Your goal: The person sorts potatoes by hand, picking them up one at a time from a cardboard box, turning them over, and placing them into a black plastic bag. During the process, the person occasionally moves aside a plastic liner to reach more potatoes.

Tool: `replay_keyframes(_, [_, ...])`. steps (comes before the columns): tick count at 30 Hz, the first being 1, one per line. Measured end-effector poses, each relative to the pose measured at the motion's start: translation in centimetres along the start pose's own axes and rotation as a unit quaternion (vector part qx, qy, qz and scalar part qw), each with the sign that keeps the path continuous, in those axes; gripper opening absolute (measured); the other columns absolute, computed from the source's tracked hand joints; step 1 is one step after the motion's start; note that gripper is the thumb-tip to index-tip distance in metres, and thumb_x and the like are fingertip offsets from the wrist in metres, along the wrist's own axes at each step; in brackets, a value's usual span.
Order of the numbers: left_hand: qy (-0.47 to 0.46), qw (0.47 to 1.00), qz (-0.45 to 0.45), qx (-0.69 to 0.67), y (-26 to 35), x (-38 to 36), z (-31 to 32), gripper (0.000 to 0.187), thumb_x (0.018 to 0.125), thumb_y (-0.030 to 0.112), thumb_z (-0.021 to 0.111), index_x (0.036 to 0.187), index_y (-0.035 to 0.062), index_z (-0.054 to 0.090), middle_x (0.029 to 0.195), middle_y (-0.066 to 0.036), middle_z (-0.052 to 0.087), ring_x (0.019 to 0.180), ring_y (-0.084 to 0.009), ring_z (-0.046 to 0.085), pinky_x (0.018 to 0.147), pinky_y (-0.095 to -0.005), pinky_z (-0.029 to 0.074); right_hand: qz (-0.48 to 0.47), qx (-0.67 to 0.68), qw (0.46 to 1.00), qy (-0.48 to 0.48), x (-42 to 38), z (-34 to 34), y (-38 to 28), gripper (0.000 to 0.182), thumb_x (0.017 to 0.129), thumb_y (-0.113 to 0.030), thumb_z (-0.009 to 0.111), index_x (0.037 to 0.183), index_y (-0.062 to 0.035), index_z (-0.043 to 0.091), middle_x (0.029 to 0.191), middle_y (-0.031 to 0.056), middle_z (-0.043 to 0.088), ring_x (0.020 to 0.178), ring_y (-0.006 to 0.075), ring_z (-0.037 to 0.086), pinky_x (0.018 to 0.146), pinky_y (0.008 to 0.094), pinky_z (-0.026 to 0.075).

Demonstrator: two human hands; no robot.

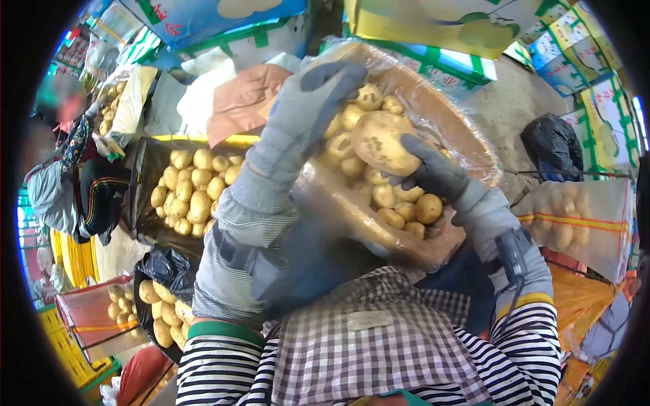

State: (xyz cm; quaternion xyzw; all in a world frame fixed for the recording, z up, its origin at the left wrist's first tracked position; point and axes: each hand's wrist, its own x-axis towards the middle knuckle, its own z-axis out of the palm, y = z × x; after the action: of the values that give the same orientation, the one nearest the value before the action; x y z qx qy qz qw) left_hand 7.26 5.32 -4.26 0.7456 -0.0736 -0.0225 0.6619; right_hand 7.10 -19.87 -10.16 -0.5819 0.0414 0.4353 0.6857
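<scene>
A large brown-spotted potato (382, 142) is gripped in my right hand (433, 166), which wears a grey glove with a dark coating. The potato is held above a box (467, 125) lined with clear plastic, where many smaller potatoes (386, 196) lie. My left hand (325, 91), in the same kind of glove, is at the left far side of this box, beside the potatoes. Its fingers bend to the right; whether anything is in them is hidden.
To the left stands a crate of potatoes (196, 186) lined with black plastic. A black-bagged container of larger potatoes (162, 314) is lower left. Mesh sacks of potatoes (569, 216) stand at the right. Printed cartons (433, 24) are stacked behind. Another person (74, 179) is at far left.
</scene>
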Motion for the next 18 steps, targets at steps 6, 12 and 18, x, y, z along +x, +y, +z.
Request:
replay_keyframes(6, [-0.145, 0.989, 0.015, 0.013, 4.0, -2.5, 4.2, 0.064, 0.088, 0.027, 0.070, 0.142, 0.0031, 0.044, 0.132, -0.013, 0.057, 0.120, -0.0203, 0.055, 0.102, -0.0329, 0.045, -0.219, -0.107, 0.970, 0.001, -5.0, -0.8, 0.8, 0.069, 0.092, -0.047, 0.056, 0.135, 0.0054, 0.044, 0.114, 0.0160, 0.063, 0.095, 0.0224, 0.065, 0.078, 0.0324, 0.054])
replay_keyframes(12, [-0.139, 0.990, 0.015, 0.009, 3.4, -2.4, 5.2, 0.074, 0.086, 0.036, 0.072, 0.146, 0.0074, 0.040, 0.131, -0.015, 0.057, 0.118, -0.0225, 0.057, 0.100, -0.0345, 0.046, -0.290, -0.039, 0.956, 0.015, -6.9, 1.2, -1.7, 0.069, 0.090, -0.034, 0.062, 0.142, 0.0028, 0.036, 0.131, 0.0144, 0.054, 0.115, 0.0225, 0.058, 0.094, 0.0360, 0.051])
replay_keyframes(18, [-0.123, 0.990, 0.055, 0.047, 2.2, -1.2, 6.1, 0.064, 0.092, 0.043, 0.064, 0.143, 0.0079, 0.046, 0.119, -0.016, 0.064, 0.108, -0.0219, 0.061, 0.093, -0.0346, 0.049, -0.368, -0.194, 0.909, 0.028, -5.1, -1.4, 1.4, 0.091, 0.072, -0.006, 0.081, 0.146, -0.0059, 0.028, 0.134, 0.0117, 0.052, 0.118, 0.0212, 0.057, 0.102, 0.0382, 0.047])
